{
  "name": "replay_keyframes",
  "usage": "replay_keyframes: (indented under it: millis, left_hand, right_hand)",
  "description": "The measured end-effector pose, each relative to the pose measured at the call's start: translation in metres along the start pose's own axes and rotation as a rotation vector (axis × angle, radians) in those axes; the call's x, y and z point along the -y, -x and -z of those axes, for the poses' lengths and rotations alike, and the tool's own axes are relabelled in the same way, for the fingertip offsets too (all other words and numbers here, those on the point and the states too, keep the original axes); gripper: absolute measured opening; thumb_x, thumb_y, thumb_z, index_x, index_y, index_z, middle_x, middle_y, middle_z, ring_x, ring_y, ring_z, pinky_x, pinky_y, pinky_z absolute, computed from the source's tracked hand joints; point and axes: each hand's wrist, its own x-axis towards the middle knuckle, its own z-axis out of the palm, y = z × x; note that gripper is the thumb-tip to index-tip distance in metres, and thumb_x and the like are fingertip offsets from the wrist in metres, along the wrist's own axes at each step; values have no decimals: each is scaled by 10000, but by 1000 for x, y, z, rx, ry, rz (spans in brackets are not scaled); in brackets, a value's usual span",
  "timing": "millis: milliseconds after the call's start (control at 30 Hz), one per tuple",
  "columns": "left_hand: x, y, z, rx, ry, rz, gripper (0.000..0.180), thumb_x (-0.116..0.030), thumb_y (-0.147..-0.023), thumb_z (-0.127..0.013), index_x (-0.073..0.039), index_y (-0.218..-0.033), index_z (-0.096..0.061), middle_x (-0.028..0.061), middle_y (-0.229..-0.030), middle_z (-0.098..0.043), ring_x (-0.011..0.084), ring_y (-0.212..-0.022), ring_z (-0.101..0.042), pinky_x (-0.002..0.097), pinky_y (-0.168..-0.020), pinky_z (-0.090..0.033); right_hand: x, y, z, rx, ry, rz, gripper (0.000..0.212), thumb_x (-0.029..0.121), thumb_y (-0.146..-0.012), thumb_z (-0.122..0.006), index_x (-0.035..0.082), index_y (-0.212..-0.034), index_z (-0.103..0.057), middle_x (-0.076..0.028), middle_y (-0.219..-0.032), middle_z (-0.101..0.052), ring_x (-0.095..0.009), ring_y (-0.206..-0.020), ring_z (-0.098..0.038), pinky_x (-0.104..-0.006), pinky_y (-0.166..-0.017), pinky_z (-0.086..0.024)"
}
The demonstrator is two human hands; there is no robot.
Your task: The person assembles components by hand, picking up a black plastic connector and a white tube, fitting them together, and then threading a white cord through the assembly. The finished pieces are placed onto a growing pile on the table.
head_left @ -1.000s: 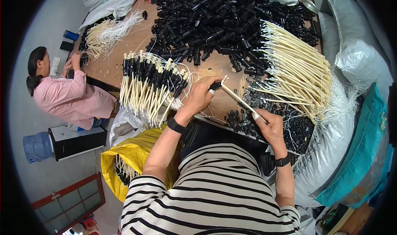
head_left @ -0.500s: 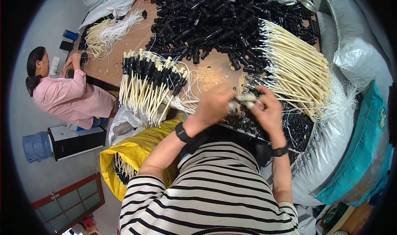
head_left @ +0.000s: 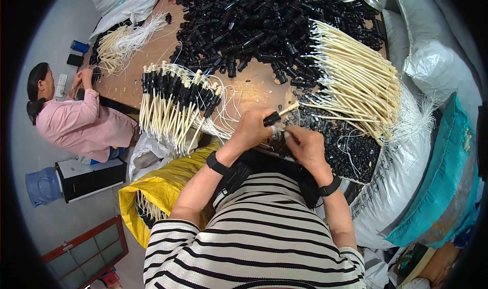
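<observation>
Fingers of my left hand (head_left: 252, 129) are closed round a black plastic fitting (head_left: 272, 119) with a cream stem and tip (head_left: 290, 107) sticking out to the upper right. My right hand (head_left: 308, 145) is pinched right beside the left fingertips; what it grips, if anything, is hidden. Both hands are over the table's front edge, above a spread of small black parts (head_left: 339, 141). To their left lies a bundle of cream tubes with black fittings and white cords (head_left: 178, 93). A bigger row of bare cream tubes (head_left: 356, 75) lies to the right.
A large heap of black plastic fittings (head_left: 239, 22) covers the back of the table (head_left: 114, 88). White sacks (head_left: 437, 50) and a teal sack (head_left: 437, 187) stand at right. An open yellow sack (head_left: 173, 177) sits below left. A person in pink (head_left: 84, 116) works at far left.
My hands have come closer together, the right one moving left and down. The black fitting with its cream tip now shows clearly in my left hand. The view has shifted slightly.
</observation>
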Motion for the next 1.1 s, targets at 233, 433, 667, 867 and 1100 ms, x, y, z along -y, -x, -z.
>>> replay_keyframes:
  millis: [233,433,667,867,1100]
  left_hand:
    - [9,2,-2,0,-196,-276,388,60,-713,-532,-26,-1083,-614,171,-940,-627,372,-949,-576,421,-835,-458]
    - [2,5,-3,96,-270,-296,424,67,-702,-530,-31,-1110,-595,180,-957,-632,373,-968,-585,428,-828,-468]
    - [-20,5,4,288,-152,-189,469,57,-684,-585,-57,-1138,-569,159,-882,-636,362,-972,-590,433,-785,-466]
    - [-12,1,4,-73,-137,-427,315,9,-639,-700,-74,-936,-635,55,-784,-617,253,-831,-577,350,-730,-450]
    - [2,7,-10,-229,-136,-481,213,-1,-646,-707,-78,-834,-643,41,-816,-622,239,-816,-571,318,-754,-446]
  right_hand:
    - [-2,-4,3,-115,89,45,193,62,-757,-673,83,-947,-697,-126,-614,-595,-264,-521,-605,-329,-501,-460]
    - [-4,-4,-2,-55,34,72,199,45,-749,-676,72,-945,-686,-125,-608,-592,-260,-517,-601,-318,-496,-455]
    - [8,-6,6,126,-137,60,277,-17,-778,-612,52,-1044,-634,-185,-780,-631,-368,-672,-624,-367,-595,-500]
    - [2,-1,-1,95,9,5,310,-42,-786,-573,61,-1077,-601,-210,-809,-626,-393,-738,-633,-417,-611,-502]
    - [8,2,-6,18,49,41,234,9,-842,-595,65,-1069,-601,-197,-781,-621,-389,-704,-629,-407,-575,-496]
